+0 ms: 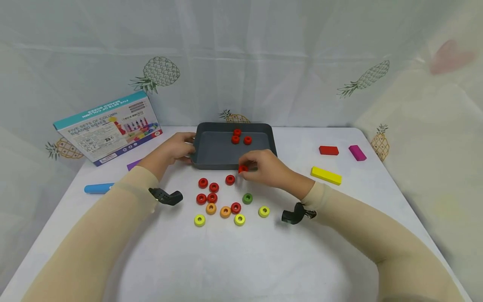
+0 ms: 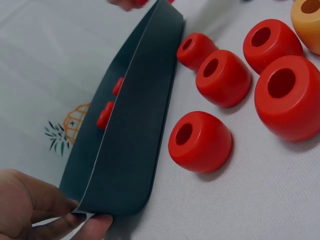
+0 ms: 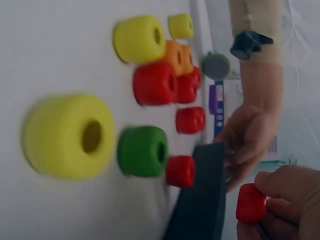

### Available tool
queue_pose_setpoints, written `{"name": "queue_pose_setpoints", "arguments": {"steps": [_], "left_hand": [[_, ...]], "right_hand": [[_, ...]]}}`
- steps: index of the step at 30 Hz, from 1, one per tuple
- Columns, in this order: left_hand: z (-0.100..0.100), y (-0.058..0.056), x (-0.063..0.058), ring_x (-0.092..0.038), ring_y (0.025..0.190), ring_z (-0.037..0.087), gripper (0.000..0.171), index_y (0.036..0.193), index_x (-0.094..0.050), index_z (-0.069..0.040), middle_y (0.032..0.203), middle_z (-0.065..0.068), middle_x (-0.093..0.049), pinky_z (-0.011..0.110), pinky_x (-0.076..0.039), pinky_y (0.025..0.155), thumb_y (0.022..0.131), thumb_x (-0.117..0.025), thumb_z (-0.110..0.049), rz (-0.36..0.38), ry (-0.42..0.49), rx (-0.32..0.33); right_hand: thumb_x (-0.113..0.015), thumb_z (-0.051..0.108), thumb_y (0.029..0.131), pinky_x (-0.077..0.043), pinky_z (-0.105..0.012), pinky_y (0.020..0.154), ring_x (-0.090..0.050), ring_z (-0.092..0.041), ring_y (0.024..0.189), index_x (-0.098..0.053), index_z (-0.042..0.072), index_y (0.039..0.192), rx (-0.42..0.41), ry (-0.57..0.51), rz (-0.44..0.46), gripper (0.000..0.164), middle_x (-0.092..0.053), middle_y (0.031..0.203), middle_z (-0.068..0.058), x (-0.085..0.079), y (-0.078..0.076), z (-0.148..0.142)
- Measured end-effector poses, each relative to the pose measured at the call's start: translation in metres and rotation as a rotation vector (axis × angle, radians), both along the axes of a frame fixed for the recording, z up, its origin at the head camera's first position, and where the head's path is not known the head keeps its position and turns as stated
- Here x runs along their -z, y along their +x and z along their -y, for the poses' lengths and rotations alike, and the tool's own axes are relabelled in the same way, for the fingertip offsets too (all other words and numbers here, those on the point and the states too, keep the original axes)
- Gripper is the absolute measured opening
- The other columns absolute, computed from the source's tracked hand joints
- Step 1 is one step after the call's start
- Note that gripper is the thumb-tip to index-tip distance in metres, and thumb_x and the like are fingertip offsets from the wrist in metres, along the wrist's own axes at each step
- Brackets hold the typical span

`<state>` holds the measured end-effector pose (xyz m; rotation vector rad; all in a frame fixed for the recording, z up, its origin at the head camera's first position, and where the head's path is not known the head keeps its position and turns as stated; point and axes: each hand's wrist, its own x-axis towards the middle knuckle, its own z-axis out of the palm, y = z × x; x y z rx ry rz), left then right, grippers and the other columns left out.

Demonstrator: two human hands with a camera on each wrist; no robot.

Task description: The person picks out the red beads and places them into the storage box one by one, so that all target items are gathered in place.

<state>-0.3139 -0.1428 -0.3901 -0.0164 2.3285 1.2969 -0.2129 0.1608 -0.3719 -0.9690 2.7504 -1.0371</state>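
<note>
My right hand (image 1: 266, 167) pinches a red bead (image 3: 251, 203) between thumb and fingers, over the near right edge of a dark grey tray (image 1: 211, 151). At the tray's left end, my left hand (image 1: 177, 147) grips the rim, thumb and fingers around the corner in the left wrist view. Inside the tray lie several red beads (image 1: 247, 140), toward the back and middle. In front of it on the table are several more red beads (image 2: 200, 142), a green bead (image 1: 247, 198), two orange beads (image 1: 225, 212) and three yellow beads (image 1: 264, 211).
A printed toy box (image 1: 109, 130) leans at the back left. A blue stick (image 1: 98, 188) and a purple piece (image 1: 133, 165) lie beside my left forearm. On the right are a yellow block (image 1: 326, 175), a red block (image 1: 328, 150) and a magenta block (image 1: 357, 153). A patterned curtain hangs behind.
</note>
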Motion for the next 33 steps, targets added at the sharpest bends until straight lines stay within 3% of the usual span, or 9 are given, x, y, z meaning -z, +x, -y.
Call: {"name": "queue_pose_setpoints", "arguments": {"steps": [10,15,20,33], "left_hand": [[0.000,-0.001,-0.001,-0.056,0.119,0.036,0.074,0.162,-0.025,-0.014,0.158,0.018,-0.037,0.038,-0.062,0.083,0.095,-0.054,-0.001,0.002,-0.006,-0.002],[0.000,-0.002,0.000,-0.055,0.119,0.036,0.073,0.162,-0.025,-0.015,0.158,0.017,-0.038,0.038,-0.062,0.082,0.096,-0.054,-0.002,0.003,-0.011,0.001],[0.000,-0.001,0.000,-0.056,0.118,0.035,0.074,0.162,-0.025,-0.016,0.159,0.017,-0.037,0.037,-0.062,0.082,0.096,-0.054,-0.002,0.008,-0.011,0.000],[0.001,-0.003,0.001,-0.057,0.116,0.036,0.073,0.162,-0.026,-0.016,0.158,0.017,-0.038,0.036,-0.062,0.080,0.096,-0.055,-0.002,0.003,-0.005,0.001]], "right_hand": [[-0.080,0.020,0.086,-0.057,-0.027,0.088,-0.066,-0.011,0.093,-0.074,0.010,0.108,0.030,-0.008,-0.005,0.025,-0.072,0.107,0.002,-0.029,-0.037,-0.005],[-0.079,0.020,0.087,-0.058,-0.030,0.086,-0.068,-0.014,0.095,-0.073,0.008,0.111,0.049,-0.015,0.020,0.028,-0.073,0.112,-0.006,-0.036,-0.056,-0.002],[-0.077,0.019,0.088,-0.058,-0.034,0.087,-0.069,-0.019,0.098,-0.072,0.004,0.115,0.044,0.016,0.033,0.031,-0.072,0.115,-0.012,-0.037,-0.070,0.004],[-0.076,0.019,0.090,-0.056,-0.033,0.088,-0.068,-0.017,0.100,-0.071,0.006,0.116,0.021,0.147,0.071,0.030,-0.073,0.109,-0.005,-0.022,-0.107,0.017]]}}
